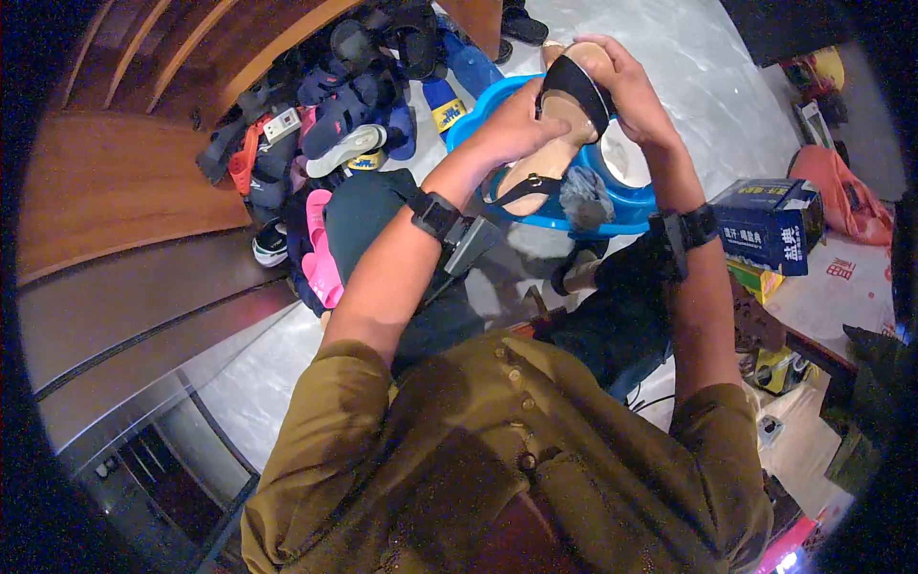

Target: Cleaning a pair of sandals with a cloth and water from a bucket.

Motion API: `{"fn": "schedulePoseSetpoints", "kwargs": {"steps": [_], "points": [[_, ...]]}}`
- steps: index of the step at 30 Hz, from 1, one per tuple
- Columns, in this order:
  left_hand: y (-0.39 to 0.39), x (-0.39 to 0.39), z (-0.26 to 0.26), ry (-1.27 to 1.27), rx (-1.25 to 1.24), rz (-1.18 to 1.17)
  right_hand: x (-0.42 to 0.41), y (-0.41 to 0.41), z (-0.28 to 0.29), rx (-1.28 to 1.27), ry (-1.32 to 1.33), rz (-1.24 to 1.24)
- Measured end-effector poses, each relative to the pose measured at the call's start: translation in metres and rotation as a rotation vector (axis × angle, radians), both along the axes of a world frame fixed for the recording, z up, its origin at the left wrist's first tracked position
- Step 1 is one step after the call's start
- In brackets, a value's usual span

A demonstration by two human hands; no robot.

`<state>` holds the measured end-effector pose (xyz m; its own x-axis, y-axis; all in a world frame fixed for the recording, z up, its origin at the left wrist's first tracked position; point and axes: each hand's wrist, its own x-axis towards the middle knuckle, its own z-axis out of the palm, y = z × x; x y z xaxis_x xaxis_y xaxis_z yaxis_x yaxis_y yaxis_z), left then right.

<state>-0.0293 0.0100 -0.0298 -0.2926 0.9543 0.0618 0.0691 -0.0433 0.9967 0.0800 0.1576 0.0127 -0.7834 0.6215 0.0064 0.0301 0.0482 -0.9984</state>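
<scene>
A tan sandal (558, 115) with black straps is held up over a blue plastic basin (470, 115). My left hand (520, 128) grips its side, thumb lying on the insole beside the wide black strap. Around the toe end on the other side, my right hand (625, 82) is closed. The heel end points down towards me, its thin ankle strap (529, 188) showing a metal buckle. Just below the sandal, a wet-looking grey cloth (587, 197) sits at the basin. A white round thing (624, 153), not clear in kind, is in the basin's right part.
Dark shoes and slippers (344, 107) are heaped at the left by a wooden cabinet (129, 194). Pink slippers (320, 251) lie near my left leg. A blue-and-yellow container (445, 107) stands left of the basin. At right, a dark blue box (767, 226) bears writing, near orange-pink fabric (839, 194).
</scene>
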Motion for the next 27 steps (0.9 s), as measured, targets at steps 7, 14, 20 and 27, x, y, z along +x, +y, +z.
{"fn": "schedulePoseSetpoints", "kwargs": {"steps": [7, 14, 20, 27], "points": [[0.006, -0.004, -0.005, 0.276, -0.173, 0.166, -0.004, -0.002, 0.0, 0.399, -0.065, 0.041], [0.009, -0.003, -0.012, 0.167, -0.105, 0.107, -0.009, 0.001, -0.003, 0.428, -0.132, -0.164], [0.002, 0.005, -0.002, 0.285, -0.173, 0.214, 0.001, -0.001, 0.003, 0.151, -0.052, 0.081], [0.01, -0.012, -0.001, 0.203, -0.244, 0.26, -0.001, 0.001, 0.009, 0.14, -0.013, 0.2]]}}
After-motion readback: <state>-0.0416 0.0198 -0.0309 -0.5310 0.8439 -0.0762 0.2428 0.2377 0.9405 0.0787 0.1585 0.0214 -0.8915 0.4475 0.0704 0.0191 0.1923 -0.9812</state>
